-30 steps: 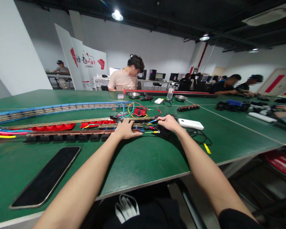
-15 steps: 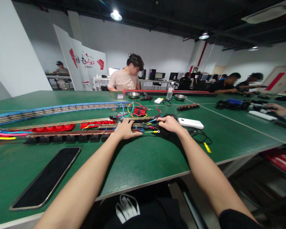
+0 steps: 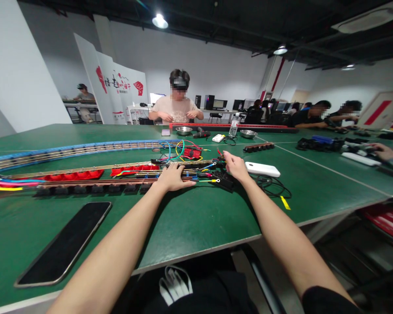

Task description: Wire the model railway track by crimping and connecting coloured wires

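Note:
My left hand lies over a long assembly of brown and brass-coloured rails, its thumb stretched out to the right. Its fingers are spread and press down on the strips. At the right end of the assembly my right hand is closed, fingertips pinched together; what they hold is too small to make out. A red wire end shows just left of those fingertips. Below them lies a black part, and a green wire with a ring terminal sticks out beside it.
A white power bank and black cable lie to the right. Near me on the left is a phone. Behind are a blue curved track, metal bowls, a drill and a bottle. A person sits opposite.
My right hand has shifted slightly right and up from the wire ends, uncovering the black part. My left hand stays put. The person opposite has turned forward and raised both hands.

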Demonstrator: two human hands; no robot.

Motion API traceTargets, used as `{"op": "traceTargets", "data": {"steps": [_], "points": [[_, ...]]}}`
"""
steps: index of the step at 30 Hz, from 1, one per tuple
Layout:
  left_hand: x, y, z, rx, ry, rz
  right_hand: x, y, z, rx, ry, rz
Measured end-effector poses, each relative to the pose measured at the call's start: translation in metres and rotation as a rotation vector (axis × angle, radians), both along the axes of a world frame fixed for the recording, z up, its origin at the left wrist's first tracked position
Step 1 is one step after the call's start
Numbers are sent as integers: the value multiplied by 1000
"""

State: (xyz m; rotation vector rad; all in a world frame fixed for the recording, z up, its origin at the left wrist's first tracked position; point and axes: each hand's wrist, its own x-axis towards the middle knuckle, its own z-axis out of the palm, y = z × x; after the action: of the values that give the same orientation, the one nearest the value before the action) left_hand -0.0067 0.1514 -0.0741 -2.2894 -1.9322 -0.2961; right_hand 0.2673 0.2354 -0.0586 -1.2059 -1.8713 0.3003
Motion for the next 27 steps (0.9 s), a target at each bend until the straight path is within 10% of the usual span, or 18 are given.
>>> {"op": "traceTargets", "data": {"steps": [17,27], "points": [[0,1,1,-1,-7,-3,2,8,10,-677,1298,10],[1,-1,2,-8,-9,1,3,7,13,-719,1342,-4]]}}
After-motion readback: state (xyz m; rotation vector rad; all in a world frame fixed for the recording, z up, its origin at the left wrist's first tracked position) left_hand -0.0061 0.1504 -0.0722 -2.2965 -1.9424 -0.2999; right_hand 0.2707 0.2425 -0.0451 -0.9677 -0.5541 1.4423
